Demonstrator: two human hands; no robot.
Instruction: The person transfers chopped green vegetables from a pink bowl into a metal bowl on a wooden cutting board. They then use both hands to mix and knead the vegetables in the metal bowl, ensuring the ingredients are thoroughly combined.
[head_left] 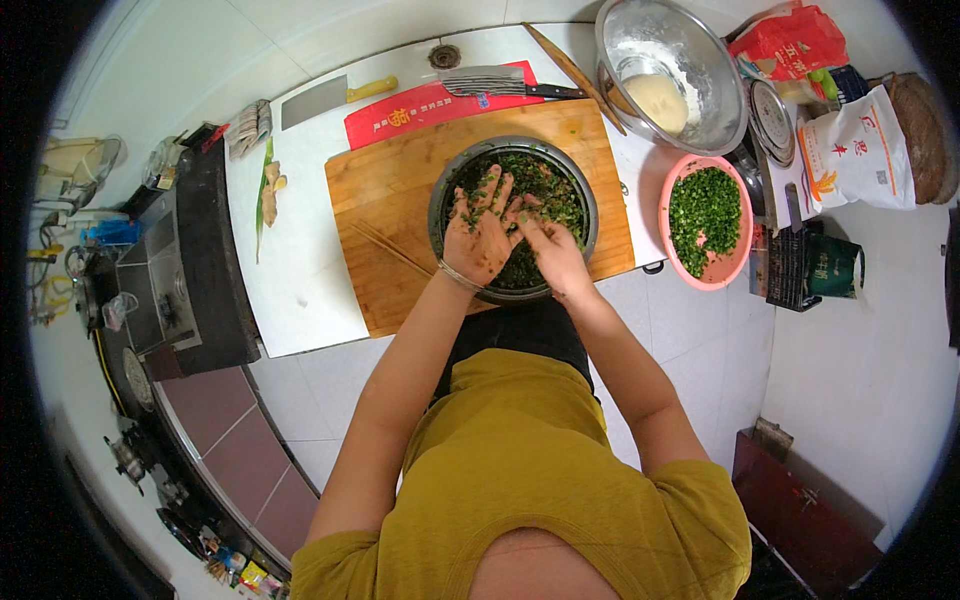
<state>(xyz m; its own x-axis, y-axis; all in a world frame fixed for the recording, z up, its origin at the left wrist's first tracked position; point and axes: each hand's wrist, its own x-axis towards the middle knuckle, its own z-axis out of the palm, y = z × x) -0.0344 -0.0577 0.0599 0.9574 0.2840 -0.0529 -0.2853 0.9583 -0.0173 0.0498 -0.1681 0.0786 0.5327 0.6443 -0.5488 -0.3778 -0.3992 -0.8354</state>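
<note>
left hand (478,235) + right hand (553,252) in metal bowl (512,219) of chopped greens (545,190) | bowl on wooden board (400,190) | pink bowl (706,222) right

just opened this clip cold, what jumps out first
Both bare hands, left hand and right hand, are sunk in the round metal bowl of dark chopped greens on the wooden cutting board at centre. To its right sits a pink bowl of chopped greens.

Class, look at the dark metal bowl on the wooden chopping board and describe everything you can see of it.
The bowl is round, of dark grey metal, and stands upright on the wooden chopping board at the table's near edge. It is filled with a dark green chopped mixture. Both hands are in it: the left hand spread open with green bits stuck to it, the right hand beside it. A pair of chopsticks lies on the board to its left.
</note>
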